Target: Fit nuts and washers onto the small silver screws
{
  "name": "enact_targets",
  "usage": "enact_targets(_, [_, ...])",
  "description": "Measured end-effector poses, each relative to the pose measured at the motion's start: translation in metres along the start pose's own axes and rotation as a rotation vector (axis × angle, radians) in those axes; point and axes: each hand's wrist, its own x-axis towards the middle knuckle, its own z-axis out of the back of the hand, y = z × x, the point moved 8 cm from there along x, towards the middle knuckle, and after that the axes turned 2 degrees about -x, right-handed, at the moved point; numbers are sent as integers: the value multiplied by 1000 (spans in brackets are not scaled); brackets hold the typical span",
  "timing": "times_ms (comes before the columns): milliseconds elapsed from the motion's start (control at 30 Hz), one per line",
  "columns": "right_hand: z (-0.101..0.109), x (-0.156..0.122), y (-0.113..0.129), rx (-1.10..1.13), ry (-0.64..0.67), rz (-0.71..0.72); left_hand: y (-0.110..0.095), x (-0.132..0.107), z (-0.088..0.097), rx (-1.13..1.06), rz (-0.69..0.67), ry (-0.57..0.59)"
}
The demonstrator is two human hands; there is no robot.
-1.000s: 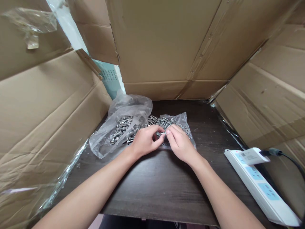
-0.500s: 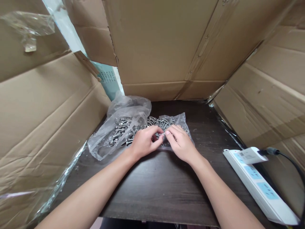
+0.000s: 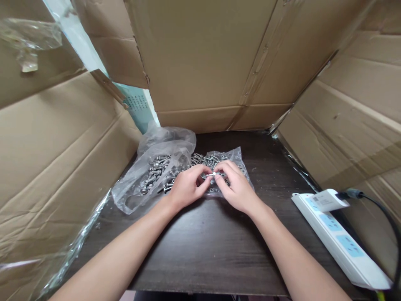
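While cardboard panels (image 3: 203, 54) stand behind and along both sides, a dark wood-grained surface (image 3: 200, 246) spreads out between them. Toward its far left lies a large translucent plastic bag (image 3: 169, 136), crumpled and open. A white power strip (image 3: 340, 235) with blue sockets runs along the right side, well apart from the hands. A smaller clear bag (image 3: 234, 154) lies flat near the middle, just beside the large one and partly hidden by the fingers.

The left hand (image 3: 189, 186) and right hand (image 3: 234, 184) meet over the smaller bag, each in a narrow pinch. A white adapter (image 3: 328, 201) with a black cable sits at the strip's far end. Loose bolts (image 3: 155, 171) are heaped in the large bag, with more on the smaller one, where washers (image 3: 242, 169) lie too. Between the two hands' fingertips, above the smaller bag, is one shiny metal fastener (image 3: 214, 174), its details too small to tell.
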Motion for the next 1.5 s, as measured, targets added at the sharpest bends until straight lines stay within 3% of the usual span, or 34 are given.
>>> enact_targets(533, [5,0,3,-43,-53,43,0,1,1,59,22,7])
enact_targets(1500, [-3,-1,-7,-109,39,-30,8,3,-3,45,34,28])
